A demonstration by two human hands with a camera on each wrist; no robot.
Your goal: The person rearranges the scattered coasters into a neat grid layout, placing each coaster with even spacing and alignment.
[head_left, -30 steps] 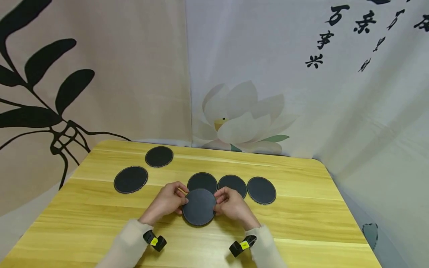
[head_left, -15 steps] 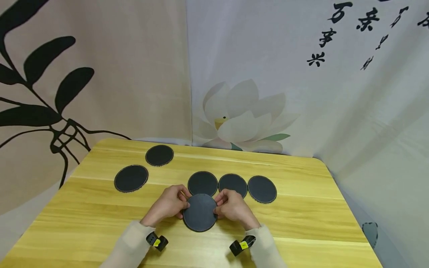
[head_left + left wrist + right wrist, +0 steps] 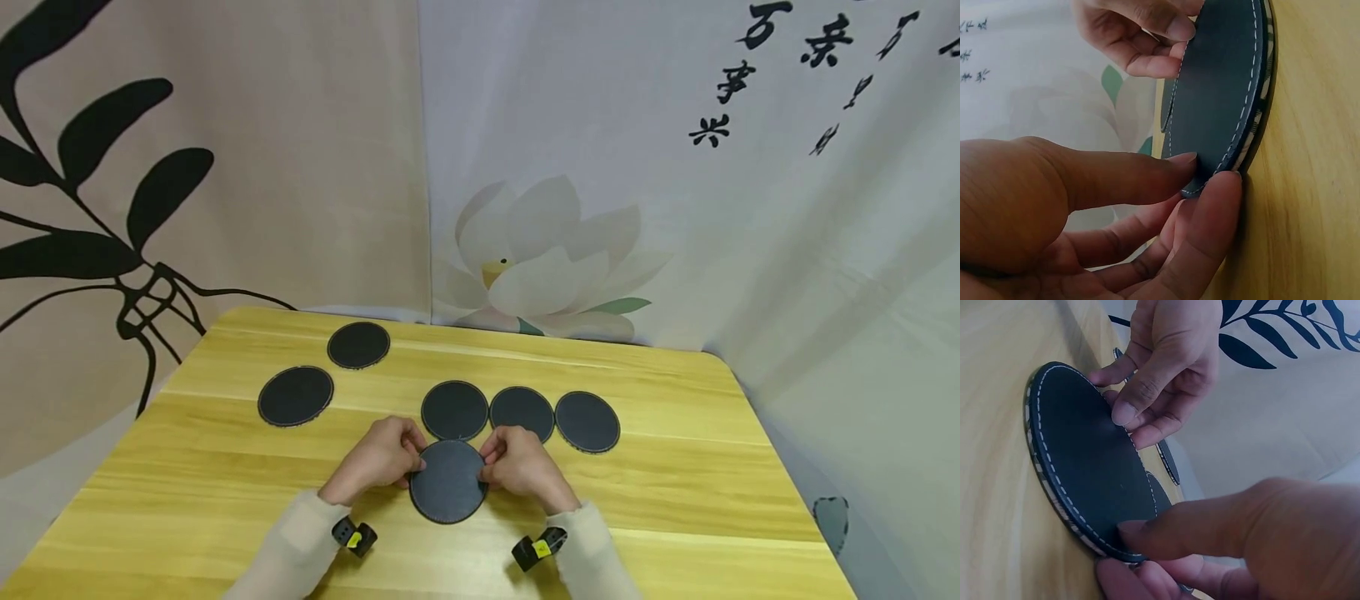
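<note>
Between both hands is a round black coaster with white stitching round its rim. My left hand pinches its left edge, thumb on top and fingers at the side. On the opposite edge my right hand pinches it the same way. A pale patterned layer shows along the side of the coaster in the left wrist view, close over the wood. Just beyond it lies a row of three similar coasters: a left one, a middle one partly behind my right hand, and a right one.
Two more black coasters lie on the left of the wooden table: one nearer and one farther back. Behind the table's far edge hangs a printed curtain with leaves, a flower and characters.
Both hands have drawn the pinched coaster a little toward the person, away from the row, so more of the row's left coaster shows. The other coasters stay put.
</note>
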